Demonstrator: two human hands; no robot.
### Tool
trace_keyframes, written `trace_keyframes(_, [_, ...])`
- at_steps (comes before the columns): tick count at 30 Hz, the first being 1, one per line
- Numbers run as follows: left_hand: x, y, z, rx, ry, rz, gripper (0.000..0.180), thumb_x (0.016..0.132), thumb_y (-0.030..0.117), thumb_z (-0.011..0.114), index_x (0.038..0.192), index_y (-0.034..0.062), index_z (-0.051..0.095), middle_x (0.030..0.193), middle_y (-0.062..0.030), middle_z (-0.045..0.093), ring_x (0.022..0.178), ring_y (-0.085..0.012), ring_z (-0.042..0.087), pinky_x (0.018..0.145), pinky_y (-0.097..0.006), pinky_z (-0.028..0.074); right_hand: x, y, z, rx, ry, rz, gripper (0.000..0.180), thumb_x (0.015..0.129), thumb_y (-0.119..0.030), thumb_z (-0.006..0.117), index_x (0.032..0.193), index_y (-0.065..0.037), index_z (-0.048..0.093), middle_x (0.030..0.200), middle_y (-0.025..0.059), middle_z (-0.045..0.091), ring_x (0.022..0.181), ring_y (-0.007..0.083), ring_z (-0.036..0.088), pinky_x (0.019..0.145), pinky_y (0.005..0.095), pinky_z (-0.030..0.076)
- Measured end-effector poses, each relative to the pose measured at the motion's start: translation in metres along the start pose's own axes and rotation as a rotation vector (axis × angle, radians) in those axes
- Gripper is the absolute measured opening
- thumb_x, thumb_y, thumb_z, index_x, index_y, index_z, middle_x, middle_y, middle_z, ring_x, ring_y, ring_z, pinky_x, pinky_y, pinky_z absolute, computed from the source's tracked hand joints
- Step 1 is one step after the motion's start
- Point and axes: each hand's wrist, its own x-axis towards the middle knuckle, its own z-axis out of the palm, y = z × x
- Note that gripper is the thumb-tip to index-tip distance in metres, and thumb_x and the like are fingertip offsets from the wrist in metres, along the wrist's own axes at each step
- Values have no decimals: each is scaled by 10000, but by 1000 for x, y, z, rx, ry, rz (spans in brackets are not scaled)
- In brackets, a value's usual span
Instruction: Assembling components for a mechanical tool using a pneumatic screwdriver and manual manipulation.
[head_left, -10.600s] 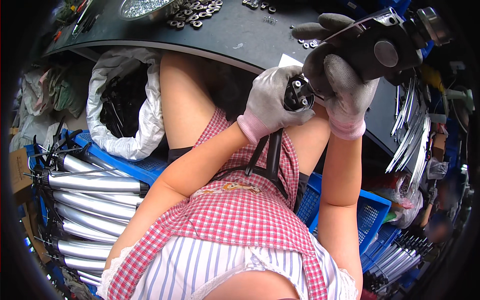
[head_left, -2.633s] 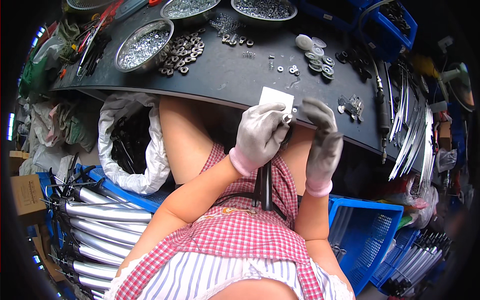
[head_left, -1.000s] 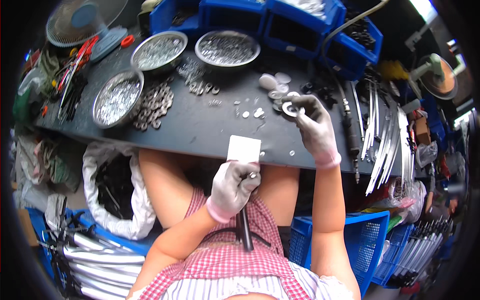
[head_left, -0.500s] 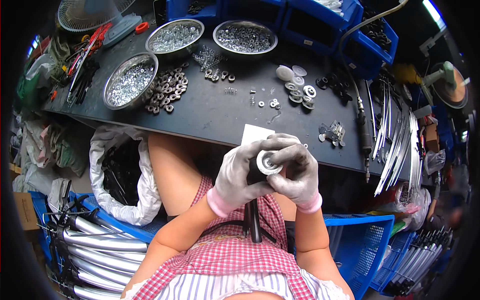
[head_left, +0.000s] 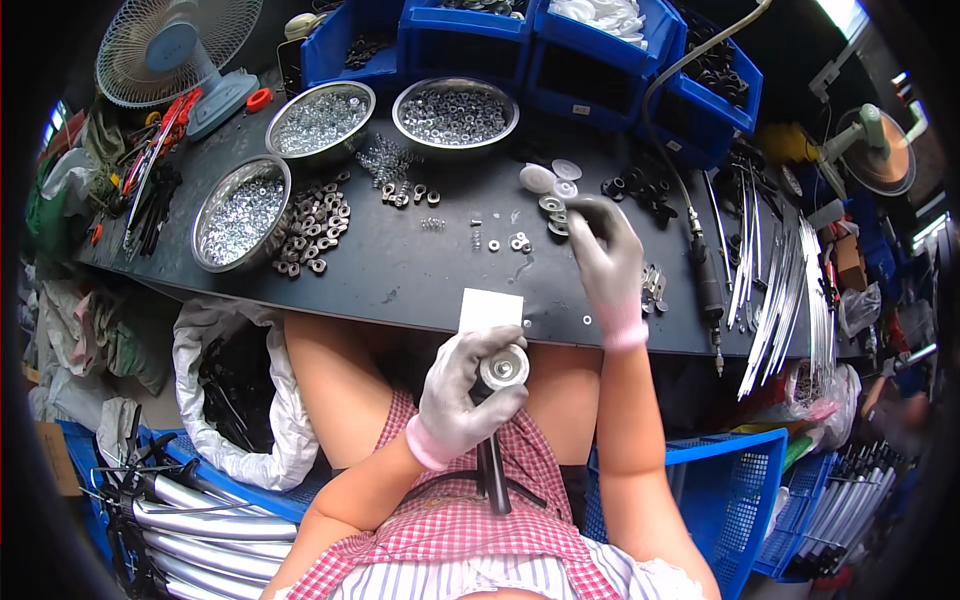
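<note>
My left hand [head_left: 455,385], in a grey-white glove with a pink cuff, is closed around a round-ended part. Its pale ring-shaped end [head_left: 504,367] faces up, with a small metal piece in the centre. A black tube [head_left: 493,480] extends below this hand over my lap; whether they join is hidden. My right hand [head_left: 608,255], gloved alike, reaches over the table at the white plastic discs [head_left: 551,204]. Its fingers are bent and apart, with a gap between them. Nothing shows in that hand, though its fingertips overlap the discs.
Steel bowls of small metal parts [head_left: 455,113] stand at the back left, with loose nuts [head_left: 312,225] and springs [head_left: 385,160] nearby. Blue bins [head_left: 590,75] line the back. A hanging power driver [head_left: 707,280] and metal rods [head_left: 785,310] lie right. A white card [head_left: 490,310] is at the table's front edge.
My right hand has left the held part and moved forward and right to the discs. My left hand keeps the part, now lower and slightly left in view. The view has shifted too.
</note>
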Motion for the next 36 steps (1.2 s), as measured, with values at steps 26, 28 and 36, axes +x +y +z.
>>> trace_keyframes(26, [13, 5, -1, 153, -16, 73, 520, 714, 142, 795, 1166, -4, 583, 978, -91, 684, 892, -157, 667, 811, -311, 528, -49, -91, -20, 177, -640, 239, 448, 846, -106, 553, 1277, 15, 531, 996, 52, 603, 898, 82, 534, 828, 241, 442])
trace_keyframes(28, [14, 12, -2, 238, -45, 58, 573, 706, 154, 804, 1202, -3, 563, 1009, -100, 678, 934, -168, 664, 840, -320, 524, -50, -91, -19, 175, -634, 218, 448, 844, -95, 543, 1279, 14, 529, 1009, 54, 600, 908, 79, 528, 829, 241, 439])
trace_keyframes(36, [10, 7, -5, 44, -92, -34, 641, 708, 181, 810, 1255, 7, 525, 1006, -87, 656, 932, -153, 636, 867, -297, 495, -59, -36, -25, 1005, -249, 237, 365, 929, -135, 576, 1262, 7, 534, 919, 36, 566, 728, 78, 496, 647, 213, 427])
